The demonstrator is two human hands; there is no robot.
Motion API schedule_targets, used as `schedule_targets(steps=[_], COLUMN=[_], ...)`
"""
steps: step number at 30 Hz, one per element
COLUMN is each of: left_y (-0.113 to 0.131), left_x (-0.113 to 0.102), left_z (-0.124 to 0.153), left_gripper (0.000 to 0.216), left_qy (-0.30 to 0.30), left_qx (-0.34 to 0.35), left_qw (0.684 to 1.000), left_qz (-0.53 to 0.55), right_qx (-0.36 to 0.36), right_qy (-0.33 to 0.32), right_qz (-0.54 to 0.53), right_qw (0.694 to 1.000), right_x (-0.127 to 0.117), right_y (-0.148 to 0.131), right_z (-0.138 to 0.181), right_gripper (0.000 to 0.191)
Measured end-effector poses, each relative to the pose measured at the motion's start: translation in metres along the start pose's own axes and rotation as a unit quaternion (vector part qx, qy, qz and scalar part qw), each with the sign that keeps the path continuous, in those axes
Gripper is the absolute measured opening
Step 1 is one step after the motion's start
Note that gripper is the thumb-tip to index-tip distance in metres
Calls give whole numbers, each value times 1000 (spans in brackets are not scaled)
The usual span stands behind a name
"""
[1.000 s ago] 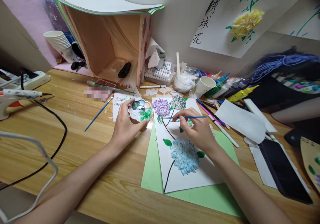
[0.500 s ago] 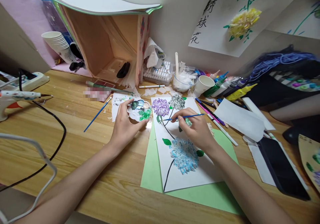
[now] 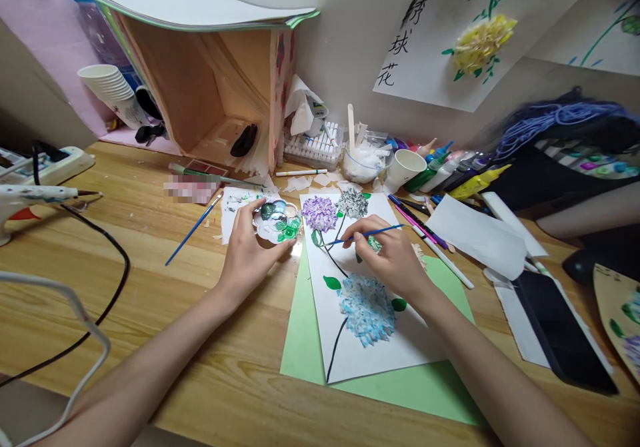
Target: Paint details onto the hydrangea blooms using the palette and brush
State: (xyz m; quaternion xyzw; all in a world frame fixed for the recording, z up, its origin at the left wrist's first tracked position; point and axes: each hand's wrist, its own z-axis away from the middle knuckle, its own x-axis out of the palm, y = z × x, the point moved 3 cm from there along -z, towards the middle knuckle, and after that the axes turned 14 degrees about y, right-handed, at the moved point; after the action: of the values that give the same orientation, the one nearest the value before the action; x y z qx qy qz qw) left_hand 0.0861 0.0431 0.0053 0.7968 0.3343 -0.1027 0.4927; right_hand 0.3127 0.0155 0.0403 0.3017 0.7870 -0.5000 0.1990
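Note:
My left hand [image 3: 250,247] is closed around the near side of a round paint palette [image 3: 267,227], its wells smeared with green and dark paint. A thin blue paintbrush [image 3: 379,230] is pinched in my right hand [image 3: 383,254]. The brush tip meets the white paper [image 3: 345,360] at a green leaf [image 3: 317,238] outlined below a purple paper flower [image 3: 320,214]. A grey flower [image 3: 353,203] sits beside the purple one, and a larger blue-white flower [image 3: 367,309] lies nearer me. My right hand hides part of the sheet. Green paper [image 3: 303,347] lies underneath.
Another blue paintbrush [image 3: 194,228] lies left of the palette. Behind stand a tub of white scraps [image 3: 367,164], a paper cup [image 3: 406,167] and paint bottles [image 3: 450,170]. A black phone [image 3: 563,330] lies to the right; a glue gun [image 3: 35,197] is at far left.
The whole view has shifted very slightly. Both hands keep their holds, and the brush tip stays at the same leaf with hardly any visible movement.

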Motion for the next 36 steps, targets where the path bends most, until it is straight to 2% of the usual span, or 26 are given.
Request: schedule_targets(steps=[20, 24, 36], left_y=[0, -1, 0], left_x=[0, 1, 0], left_z=[1, 1, 1], left_gripper=[72, 73, 73], left_qy=[-3, -5, -3], left_qx=[2, 1, 8], left_qw=[1000, 1000, 1000], left_qz=[-6, -6, -3], right_qx=[8, 15, 10], right_qy=[14, -3, 19], right_qz=[7, 14, 1], right_qw=[1000, 1000, 1000], right_x=[0, 2, 1], right_y=[1, 2, 3], right_z=[0, 0, 0], right_gripper=[24, 23, 22])
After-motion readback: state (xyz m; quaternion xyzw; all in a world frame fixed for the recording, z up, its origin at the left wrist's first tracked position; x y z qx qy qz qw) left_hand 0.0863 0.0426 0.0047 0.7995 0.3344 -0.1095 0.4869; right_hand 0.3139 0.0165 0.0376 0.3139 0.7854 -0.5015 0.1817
